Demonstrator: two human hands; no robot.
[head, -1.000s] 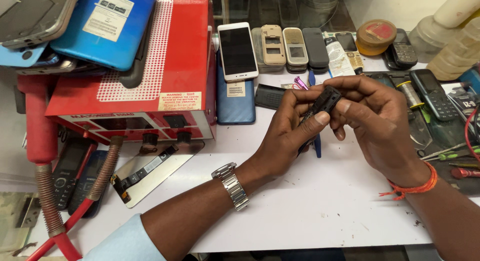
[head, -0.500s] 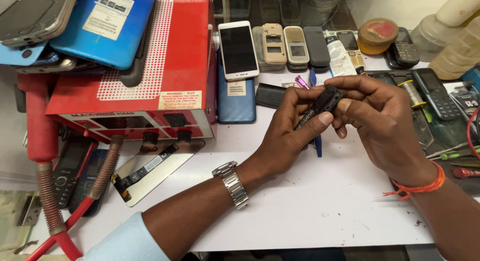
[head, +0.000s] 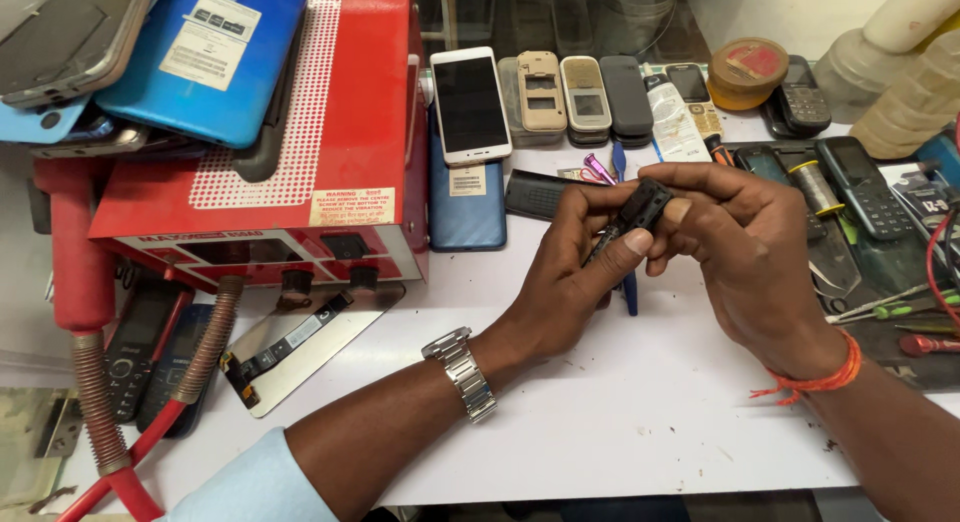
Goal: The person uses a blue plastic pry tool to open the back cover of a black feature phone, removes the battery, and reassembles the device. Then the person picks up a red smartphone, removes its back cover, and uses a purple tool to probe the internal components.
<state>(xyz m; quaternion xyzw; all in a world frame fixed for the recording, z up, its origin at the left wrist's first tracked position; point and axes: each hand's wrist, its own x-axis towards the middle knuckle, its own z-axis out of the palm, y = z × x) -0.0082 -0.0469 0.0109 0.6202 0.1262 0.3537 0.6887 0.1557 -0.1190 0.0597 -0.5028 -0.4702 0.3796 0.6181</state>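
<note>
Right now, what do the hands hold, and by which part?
Both the left hand and right hand pinch a small black part by its ends, with fingertips.

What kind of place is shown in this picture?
Most likely a mobile phone repair bench. A row of old phones lines the back, a red rework station stands at the left, and both hands hold a small black part.

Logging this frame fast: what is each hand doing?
Left hand: closed on the small black part.
Right hand: closed on the same part.
</note>
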